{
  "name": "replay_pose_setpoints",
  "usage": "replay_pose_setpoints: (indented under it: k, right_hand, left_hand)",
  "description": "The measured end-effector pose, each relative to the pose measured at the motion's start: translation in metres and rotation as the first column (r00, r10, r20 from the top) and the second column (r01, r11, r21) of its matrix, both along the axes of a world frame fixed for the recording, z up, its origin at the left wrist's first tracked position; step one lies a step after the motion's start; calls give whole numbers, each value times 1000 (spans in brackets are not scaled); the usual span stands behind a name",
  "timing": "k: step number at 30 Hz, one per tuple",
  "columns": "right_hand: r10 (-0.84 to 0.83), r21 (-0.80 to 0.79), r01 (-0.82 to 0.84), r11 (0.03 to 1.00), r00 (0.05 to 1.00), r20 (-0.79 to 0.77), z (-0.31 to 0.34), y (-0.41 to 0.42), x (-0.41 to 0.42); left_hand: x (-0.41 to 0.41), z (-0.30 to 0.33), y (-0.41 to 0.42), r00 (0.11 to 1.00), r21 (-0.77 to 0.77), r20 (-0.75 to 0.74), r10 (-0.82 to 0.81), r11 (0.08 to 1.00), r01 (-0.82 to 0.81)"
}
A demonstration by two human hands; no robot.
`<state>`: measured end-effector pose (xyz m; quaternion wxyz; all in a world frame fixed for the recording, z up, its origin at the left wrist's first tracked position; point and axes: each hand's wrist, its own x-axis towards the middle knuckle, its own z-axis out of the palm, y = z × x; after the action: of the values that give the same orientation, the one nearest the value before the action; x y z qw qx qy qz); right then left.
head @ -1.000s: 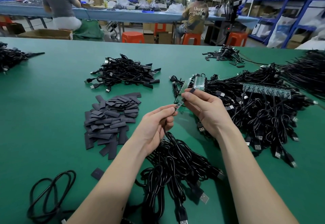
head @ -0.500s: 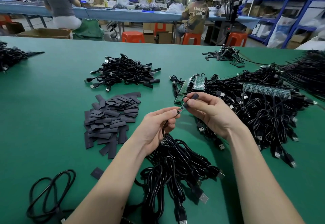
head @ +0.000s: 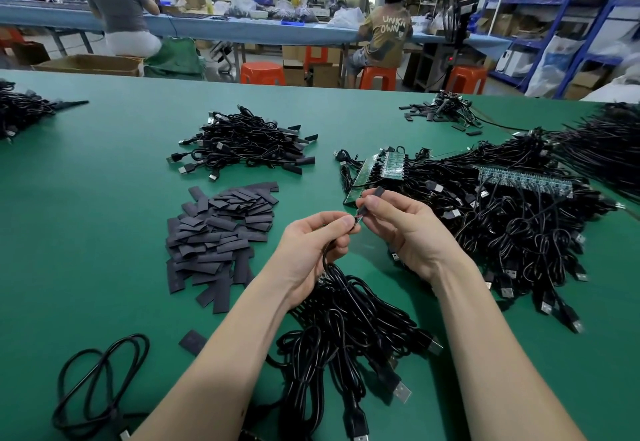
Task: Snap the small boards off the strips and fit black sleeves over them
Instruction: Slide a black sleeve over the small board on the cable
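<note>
At the far left edge of the green table [head: 104,219] we see a heap of black cables [head: 20,108], partly cut off by the frame. Near us on the left lies a single coiled cable [head: 100,381], and just right of it one loose sleeve piece [head: 192,341]. Farther back sits the pile of flat black sleeves [head: 218,232], and beyond it a bundle of black USB cables [head: 242,142].

In the middle, our left hand [head: 311,250] pinches a small board [head: 357,219] at the end of a black cable between thumb and forefinger; that cable drops into the near cable bunch [head: 346,336] lying under our forearms. Our right hand [head: 405,229] pinches a black sleeve [head: 374,195] between thumb and forefinger, its lower end meeting the small board, its upper end sticking up past the fingertips. Both hands are held above the table, close together, fingertips nearly touching.

Just behind the hands a green strip of boards [head: 381,167] rests on the large cable heap [head: 519,232] to the right, with a second strip [head: 526,181] farther right on the same heap. At the far right a smaller cluster of cables and sleeves [head: 446,111] lies near the table's far edge.
</note>
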<state>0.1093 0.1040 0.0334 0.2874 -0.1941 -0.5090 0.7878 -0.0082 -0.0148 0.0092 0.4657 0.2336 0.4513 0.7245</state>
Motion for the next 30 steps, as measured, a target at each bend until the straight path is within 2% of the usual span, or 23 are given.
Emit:
replay_pose_setpoints:
  k: [5,10,21,30]
  right_hand:
    - [36,6,-36,999,999,19,-3,-3,-3]
    - [-19,-9,19,1000,1000,-8,-6,-2,-4]
    - [-112,22,112,993,993,19,-8,-3,-4]
    - [-45,63,43,997,998,38,-11,-5,-2]
  left_hand:
    - [-1,-2,-1,1000,13,1,23,1000,-23]
    - [3,-1,1,996,58,-24,81,995,-80]
    - [10,-5,1,949,80,-237,209,977,-195]
    - [11,-5,1,955,96,-197,220,974,-204]
